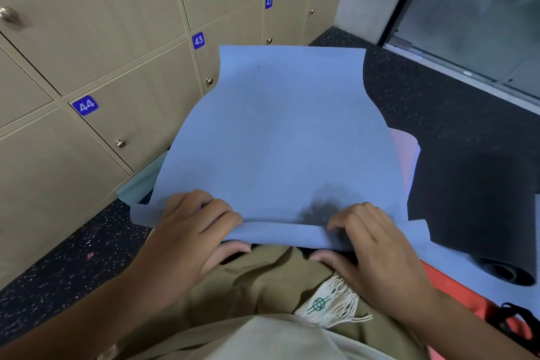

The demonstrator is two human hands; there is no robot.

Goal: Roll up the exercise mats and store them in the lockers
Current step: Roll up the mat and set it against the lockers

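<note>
A blue exercise mat [280, 137] lies spread out on the dark floor in front of me, its far end near the lockers [96, 47]. Its near edge is folded over into a short first roll. My left hand [193, 231] grips that roll on the left, fingers on top and thumb underneath. My right hand [371, 245] grips it on the right in the same way. Under the blue mat, a pink mat [406, 161] shows at the right and a pale green mat [140, 181] at the left. A black mat [479, 213] lies at the right, its near end rolled.
Beige locker doors numbered 41 to 44, all closed with round knobs, line the left wall. A glass door [479, 9] stands at the back right. The floor [73, 266] is dark speckled rubber. A red mat [455, 292] and a black strap [517, 318] lie at my right.
</note>
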